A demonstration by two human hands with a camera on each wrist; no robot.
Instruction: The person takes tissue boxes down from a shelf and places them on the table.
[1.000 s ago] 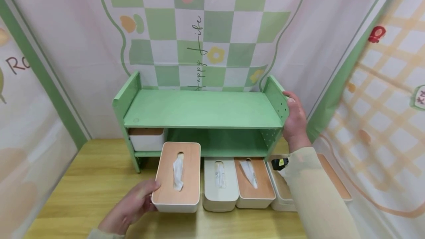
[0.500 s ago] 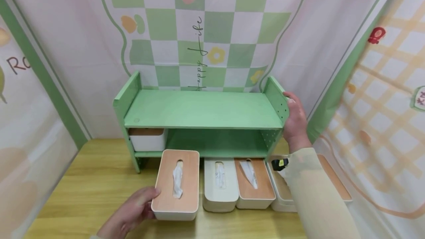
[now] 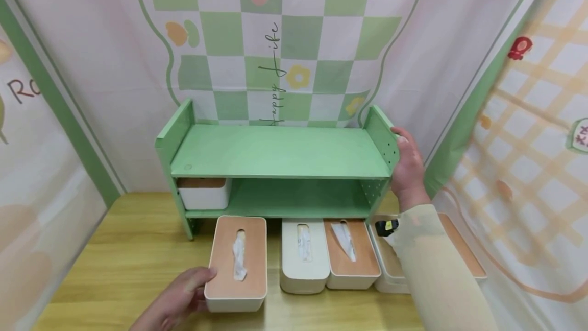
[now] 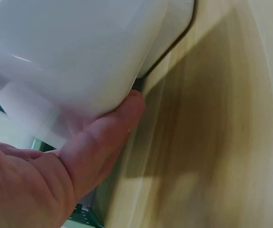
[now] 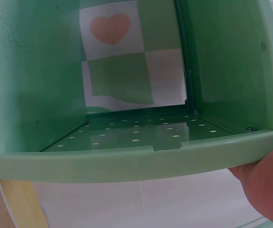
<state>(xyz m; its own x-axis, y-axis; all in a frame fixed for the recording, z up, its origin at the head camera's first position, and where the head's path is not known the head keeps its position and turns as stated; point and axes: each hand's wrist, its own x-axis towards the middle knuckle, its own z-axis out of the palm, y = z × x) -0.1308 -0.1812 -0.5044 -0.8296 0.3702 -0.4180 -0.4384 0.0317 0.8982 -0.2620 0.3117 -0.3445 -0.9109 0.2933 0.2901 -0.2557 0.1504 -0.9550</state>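
My left hand (image 3: 181, 295) holds a white tissue box (image 3: 251, 269) with a wood-coloured lid by its left side, thumb at the lid's edge. From its slot sticks a white tissue (image 3: 239, 257). In the left wrist view the fingers (image 4: 110, 130) curl under the white box, above the wooden table (image 4: 236, 142). My right hand (image 3: 409, 170) grips the right side panel of a green two-tier shelf (image 3: 285, 149). The right wrist view shows that panel's edge (image 5: 127, 166) and part of the hand. On the lower tier, far left, stands another box (image 3: 205, 196) with a brown top.
Right of the held box, an all-white tissue box (image 3: 305, 272) and a brown-lidded one (image 3: 353, 259) stand before the shelf. Further boxes (image 3: 388, 257) are partly hidden by my right sleeve (image 3: 441, 264). A patterned curtain (image 3: 298, 40) hangs behind.
The left hand has drawn the held tissue box toward me and slightly left, away from the shelf. The right hand stays on the side panel.
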